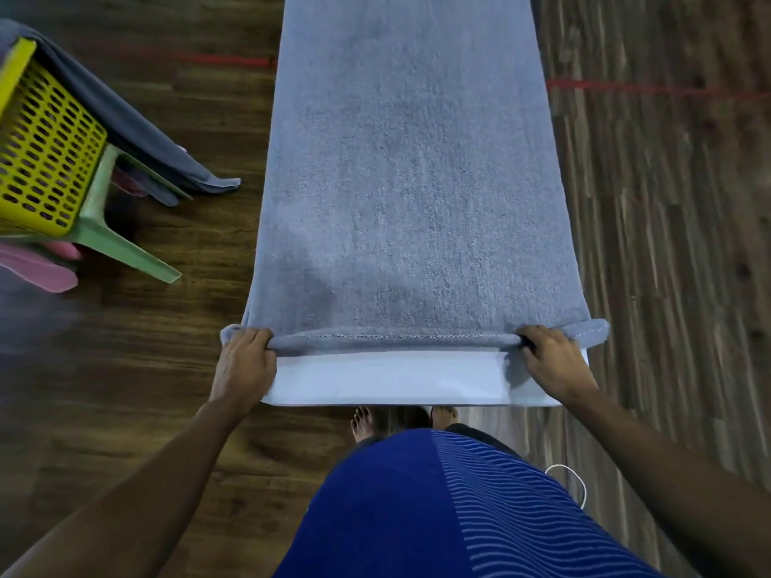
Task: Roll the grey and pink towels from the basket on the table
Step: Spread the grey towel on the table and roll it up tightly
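A long grey towel lies flat along a narrow white table, running away from me. Its near edge is folded over into a thin first roll. My left hand grips the roll's left end, fingers curled over it. At the right end of that roll my right hand holds it the same way. At the far left a yellow perforated basket stands on a green stool, with dark grey towels and pink towels hanging out of it.
Dark wood flooring surrounds the table on both sides. A red tape line crosses the floor on the right and left of the table. My bare feet stand just under the table's near edge. A white cable hangs by my right hip.
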The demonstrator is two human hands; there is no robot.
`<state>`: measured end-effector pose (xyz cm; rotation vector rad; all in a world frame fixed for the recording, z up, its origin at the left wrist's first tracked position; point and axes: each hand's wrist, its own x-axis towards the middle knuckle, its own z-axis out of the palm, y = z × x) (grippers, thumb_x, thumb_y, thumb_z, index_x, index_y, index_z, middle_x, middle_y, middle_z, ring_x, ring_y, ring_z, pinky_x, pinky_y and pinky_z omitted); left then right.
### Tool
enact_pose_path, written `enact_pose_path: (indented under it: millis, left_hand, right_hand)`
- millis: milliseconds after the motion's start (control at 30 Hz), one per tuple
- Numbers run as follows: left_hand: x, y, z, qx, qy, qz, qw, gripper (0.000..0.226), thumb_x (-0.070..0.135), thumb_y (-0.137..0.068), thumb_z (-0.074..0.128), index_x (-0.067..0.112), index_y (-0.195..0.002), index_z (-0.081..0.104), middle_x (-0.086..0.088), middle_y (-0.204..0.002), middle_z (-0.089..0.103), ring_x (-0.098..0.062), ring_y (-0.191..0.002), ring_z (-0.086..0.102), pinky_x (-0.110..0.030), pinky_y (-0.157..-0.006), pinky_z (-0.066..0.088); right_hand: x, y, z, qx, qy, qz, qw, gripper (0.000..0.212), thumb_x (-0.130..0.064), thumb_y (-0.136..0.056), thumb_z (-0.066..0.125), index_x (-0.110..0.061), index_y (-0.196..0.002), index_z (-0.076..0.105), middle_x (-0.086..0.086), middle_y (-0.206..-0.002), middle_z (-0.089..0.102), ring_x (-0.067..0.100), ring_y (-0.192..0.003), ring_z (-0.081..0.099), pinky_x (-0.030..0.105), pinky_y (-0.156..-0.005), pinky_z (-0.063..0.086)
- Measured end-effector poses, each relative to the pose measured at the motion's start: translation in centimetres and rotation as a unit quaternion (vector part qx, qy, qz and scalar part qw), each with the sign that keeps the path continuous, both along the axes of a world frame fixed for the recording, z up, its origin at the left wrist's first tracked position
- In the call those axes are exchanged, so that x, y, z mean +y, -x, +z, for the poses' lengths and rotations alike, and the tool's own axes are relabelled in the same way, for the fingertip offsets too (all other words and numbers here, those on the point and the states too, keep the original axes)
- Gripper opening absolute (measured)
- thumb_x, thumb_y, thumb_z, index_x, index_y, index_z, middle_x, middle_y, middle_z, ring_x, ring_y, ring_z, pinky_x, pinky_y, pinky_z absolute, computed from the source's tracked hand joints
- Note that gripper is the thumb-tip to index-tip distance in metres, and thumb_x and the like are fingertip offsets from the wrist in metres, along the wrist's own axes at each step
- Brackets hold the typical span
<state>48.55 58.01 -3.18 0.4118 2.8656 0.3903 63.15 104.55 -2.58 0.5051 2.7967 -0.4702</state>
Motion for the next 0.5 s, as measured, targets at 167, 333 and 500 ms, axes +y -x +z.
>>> enact_pose_path:
  millis: [167, 333, 500]
  left_hand:
    - [0.7, 1.8, 0.9, -0.042, 0.031, -0.007, 0.999, 0.007, 0.015, -0.092, 0.046, 0.017, -0.091, 0.053, -0.005, -0.084, 0.06, -0.029, -0.079, 0.058, -0.044, -0.073, 0.045]
    - [1.4, 1.8, 0.6, 0.045, 0.075, 0.094, 0.992, 0.024, 0.013, -0.088, 0.06, 0.009, -0.111, 0.056, -0.019, -0.113, 0.051, -0.04, -0.105, 0.046, -0.053, -0.089, 0.04]
    - [1.4, 0.2, 0.0, 0.027, 0.029, 0.057, 0.998, 0.038, -0.002, -0.079, 0.061, 0.002, -0.116, 0.056, -0.018, -0.113, 0.054, -0.041, -0.1, 0.052, -0.053, -0.083, 0.045]
  right_hand:
    - [0.7, 1.1, 0.5, -0.09, 0.027, -0.021, 0.995, 0.021, -0.025, -0.094, 0.046, -0.021, -0.112, 0.056, 0.009, -0.115, 0.065, 0.033, -0.105, 0.058, 0.044, -0.086, 0.04]
    - [1.1, 0.8, -0.2, 0.027, -0.138, -0.049, 0.989, 0.024, -0.028, -0.085, 0.065, -0.016, -0.105, 0.061, 0.011, -0.106, 0.057, 0.035, -0.1, 0.051, 0.045, -0.085, 0.031]
    - [1.7, -0.9, -0.5, 0.127, -0.108, -0.01, 0.986, 0.023, -0.006, -0.077, 0.062, -0.008, -0.1, 0.062, 0.017, -0.098, 0.054, 0.04, -0.087, 0.051, 0.051, -0.074, 0.042]
